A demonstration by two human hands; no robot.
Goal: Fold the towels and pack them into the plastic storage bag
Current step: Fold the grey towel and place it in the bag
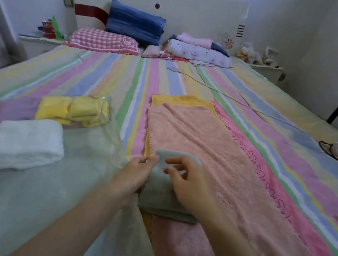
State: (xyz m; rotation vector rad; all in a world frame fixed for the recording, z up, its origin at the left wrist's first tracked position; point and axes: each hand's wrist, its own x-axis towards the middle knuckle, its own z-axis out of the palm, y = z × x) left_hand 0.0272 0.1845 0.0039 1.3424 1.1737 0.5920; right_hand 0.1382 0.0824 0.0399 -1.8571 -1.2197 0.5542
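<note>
At 6 o'clock, nearest the person, a grey-green folded terry towel (pixel 155 200) lies as a small soft rectangle. Its long axis runs from 6 toward 12 o'clock, with one short edge pointing away up the bed. The left hand (pixel 139 168) pinches its far left corner between thumb and fingers. The right hand (pixel 188 181) is over its far end, fingers loosely bent and spread, gripping nothing. The towel rests on a long peach fleece towel (pixel 204 145), spread flat over a yellow towel (pixel 180 100) and a pink rabbit-print towel (pixel 269 175). At 9 o'clock a clear plastic storage bag (pixel 50 202) lies on the pastel striped bedsheet (pixel 111 73) with folded white towels (pixel 26 143); whether they are inside or on top I cannot tell. Farther off, at 10 o'clock, lie rolled yellow towels (pixel 73 110).
</note>
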